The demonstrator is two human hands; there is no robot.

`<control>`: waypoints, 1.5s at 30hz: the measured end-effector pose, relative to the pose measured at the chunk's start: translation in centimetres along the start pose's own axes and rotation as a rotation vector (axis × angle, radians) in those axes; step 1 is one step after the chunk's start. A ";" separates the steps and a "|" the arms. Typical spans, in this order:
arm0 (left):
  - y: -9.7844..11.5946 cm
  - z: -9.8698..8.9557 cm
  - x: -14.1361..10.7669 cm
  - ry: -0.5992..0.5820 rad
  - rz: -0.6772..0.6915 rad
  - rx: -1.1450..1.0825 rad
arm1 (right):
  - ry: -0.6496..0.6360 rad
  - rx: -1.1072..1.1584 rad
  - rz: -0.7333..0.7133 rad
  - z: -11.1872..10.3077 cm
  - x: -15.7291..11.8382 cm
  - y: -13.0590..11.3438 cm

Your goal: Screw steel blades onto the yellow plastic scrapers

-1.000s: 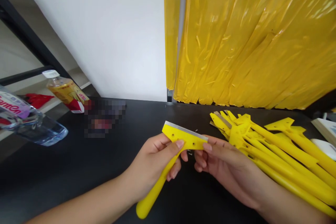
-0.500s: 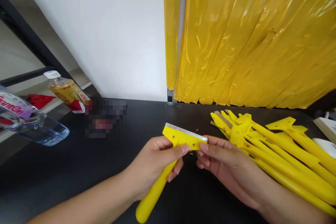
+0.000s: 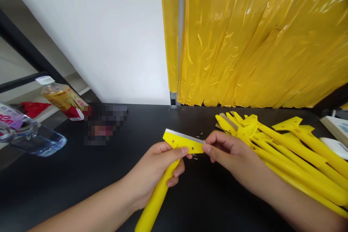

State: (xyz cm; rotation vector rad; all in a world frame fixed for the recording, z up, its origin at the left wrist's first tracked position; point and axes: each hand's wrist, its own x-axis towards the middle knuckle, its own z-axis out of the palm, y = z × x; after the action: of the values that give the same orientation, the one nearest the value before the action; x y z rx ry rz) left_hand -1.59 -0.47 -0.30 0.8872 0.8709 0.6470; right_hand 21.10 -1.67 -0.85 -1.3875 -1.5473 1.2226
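A yellow scraper [image 3: 160,192] with a metal blade [image 3: 186,136] along its top edge is tilted in front of me. My left hand [image 3: 165,166] is closed around its neck, the thumb pressed flat on the head below the blade. At the head's right end my right hand [image 3: 227,150] pinches the corner, where the blade stops, between thumb and bent index finger. Two holes show in the scraper head. Several tiny screws [image 3: 195,158] lie on the black table just behind and under the head.
To the right lies a pile of yellow scrapers [image 3: 293,152]. At the left are a clear water bottle [image 3: 46,139] and a yellow-labelled drink bottle [image 3: 65,98]. Beyond the table [image 3: 108,174] stand a white panel [image 3: 108,36] and yellow plastic film [image 3: 244,43].
Both hands and the scraper have shifted slightly left in view. My right hand's grip has moved to the very corner of the head, uncovering more screws on the table.
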 end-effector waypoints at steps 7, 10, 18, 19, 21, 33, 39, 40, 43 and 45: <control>0.0 -0.3 0.0 0.117 -0.007 0.026 | 0.090 -0.951 -0.076 -5.1 -1.5 1.8; 0.0 -0.2 0.0 0.116 -0.003 0.027 | 0.019 -1.079 -0.102 -4.9 -1.8 3.0; 0.1 -0.1 0.0 0.121 0.023 0.054 | 0.046 -0.635 -0.096 -4.8 -1.4 0.0; 0.0 -0.1 -0.1 0.119 0.027 0.058 | 0.047 -0.542 -0.115 -4.8 -1.5 -0.5; 0.1 -0.2 -0.2 0.111 0.038 0.063 | 0.073 -0.453 -0.168 -4.8 -1.7 -1.2; 0.4 0.2 -0.6 0.108 0.080 0.088 | 0.106 -0.761 -0.530 -3.4 -2.7 -1.4; 0.4 -0.1 -0.4 0.105 0.066 0.072 | 0.113 -0.817 -0.497 -3.2 -3.0 -1.6; 0.3 -0.2 -0.4 0.108 0.061 0.066 | 0.112 -0.793 -0.465 -3.2 -3.0 -1.3; 0.3 -0.3 -0.2 0.120 0.047 0.047 | 0.193 -0.643 -0.377 -3.0 -2.9 0.3; 0.2 -0.3 -0.2 0.123 0.042 0.041 | 0.285 -0.532 -0.355 -2.7 -2.7 1.7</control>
State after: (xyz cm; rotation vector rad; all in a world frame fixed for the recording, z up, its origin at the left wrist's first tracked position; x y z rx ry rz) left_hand -2.00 -0.38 -0.14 0.9115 0.9806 0.7281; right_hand 24.56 -3.91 -1.43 -1.4424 -1.8803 0.3911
